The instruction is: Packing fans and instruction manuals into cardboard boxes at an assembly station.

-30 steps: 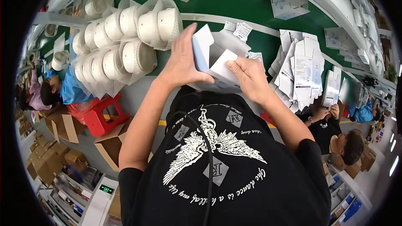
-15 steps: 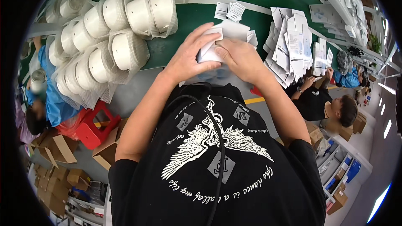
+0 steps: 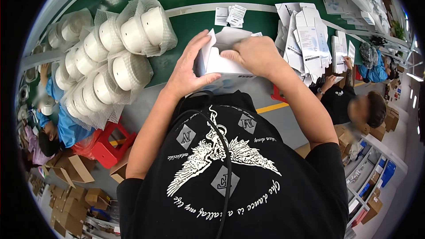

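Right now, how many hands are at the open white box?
2: the left hand grips the left side of the box, the right hand is over its right end. No other shows there, though the far side is partly hidden.

Short-sleeved black T-shirt [image 3: 287, 199] | white winged print [image 3: 195, 163] | grey diamonds [image 3: 186, 136] | white lettering [image 3: 271, 194] | black cable [image 3: 228, 181] | bare left hand [image 3: 188, 71], right hand [image 3: 261, 55]

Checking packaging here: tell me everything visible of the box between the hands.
The white box, apparently thin card, has pale blue print on the side facing the wearer. Its top is open, flaps standing at the left and back. It is at the near edge of the green table; its support is hidden. The left hand grips its left side, thumb on the front; the right hand covers its right part.
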Demonstrator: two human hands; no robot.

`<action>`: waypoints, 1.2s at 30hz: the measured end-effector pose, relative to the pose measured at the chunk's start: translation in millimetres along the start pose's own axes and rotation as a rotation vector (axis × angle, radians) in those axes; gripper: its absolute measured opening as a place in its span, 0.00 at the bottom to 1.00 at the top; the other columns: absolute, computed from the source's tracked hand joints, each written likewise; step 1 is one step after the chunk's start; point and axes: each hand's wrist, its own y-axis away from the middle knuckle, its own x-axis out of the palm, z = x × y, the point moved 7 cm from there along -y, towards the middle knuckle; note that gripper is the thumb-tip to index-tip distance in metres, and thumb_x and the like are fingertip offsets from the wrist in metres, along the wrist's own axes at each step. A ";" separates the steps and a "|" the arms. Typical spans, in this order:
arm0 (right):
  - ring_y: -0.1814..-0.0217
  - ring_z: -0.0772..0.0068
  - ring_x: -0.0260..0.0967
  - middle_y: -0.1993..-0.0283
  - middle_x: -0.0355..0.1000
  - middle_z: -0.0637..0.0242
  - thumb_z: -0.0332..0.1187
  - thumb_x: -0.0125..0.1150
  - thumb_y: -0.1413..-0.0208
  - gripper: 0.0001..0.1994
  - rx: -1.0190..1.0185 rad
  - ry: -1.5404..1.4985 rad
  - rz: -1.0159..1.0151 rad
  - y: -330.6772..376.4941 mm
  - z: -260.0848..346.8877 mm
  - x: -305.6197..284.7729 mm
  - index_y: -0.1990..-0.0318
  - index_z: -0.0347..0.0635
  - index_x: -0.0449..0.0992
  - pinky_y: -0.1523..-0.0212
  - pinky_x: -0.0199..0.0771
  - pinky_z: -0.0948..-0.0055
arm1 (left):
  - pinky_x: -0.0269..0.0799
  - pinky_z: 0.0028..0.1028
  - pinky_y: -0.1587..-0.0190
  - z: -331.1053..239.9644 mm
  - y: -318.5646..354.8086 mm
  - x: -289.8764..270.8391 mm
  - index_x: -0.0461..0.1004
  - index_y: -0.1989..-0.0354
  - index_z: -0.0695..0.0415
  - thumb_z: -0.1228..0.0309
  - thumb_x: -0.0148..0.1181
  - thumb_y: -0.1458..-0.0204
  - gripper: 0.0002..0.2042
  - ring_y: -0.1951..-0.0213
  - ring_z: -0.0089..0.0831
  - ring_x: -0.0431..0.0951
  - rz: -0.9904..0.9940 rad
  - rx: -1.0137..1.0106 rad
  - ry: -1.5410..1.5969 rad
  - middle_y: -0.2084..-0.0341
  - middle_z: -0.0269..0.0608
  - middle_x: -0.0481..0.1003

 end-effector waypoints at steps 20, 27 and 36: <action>0.29 0.50 0.71 0.27 0.68 0.53 0.46 0.62 0.29 0.37 0.178 -1.735 -0.598 35.1 -135.1 101.4 0.20 0.40 0.55 0.27 0.68 0.49 | 0.61 0.45 0.28 4.4 -26.5 49.2 0.79 0.54 0.54 0.55 0.73 0.49 0.20 0.28 0.58 0.66 0.084 0.012 -0.059 0.26 0.60 0.63; 0.31 0.61 0.72 0.25 0.66 0.51 0.38 0.67 0.32 0.39 0.007 -2.243 -0.059 10.5 -116.1 127.8 0.19 0.39 0.53 0.32 0.75 0.58 | 0.63 0.44 0.30 11.7 -39.2 54.2 0.77 0.58 0.54 0.56 0.72 0.49 0.18 0.30 0.58 0.68 0.083 -0.028 -0.122 0.25 0.57 0.62; 0.45 0.68 0.78 0.48 0.81 0.59 0.37 0.74 0.38 0.18 0.023 -2.076 -0.108 -0.9 -148.9 118.4 0.45 0.41 0.78 0.45 0.80 0.65 | 0.62 0.43 0.30 31.6 -43.6 77.0 0.74 0.52 0.55 0.51 0.71 0.46 0.23 0.31 0.57 0.67 0.079 -0.097 -0.114 0.26 0.59 0.61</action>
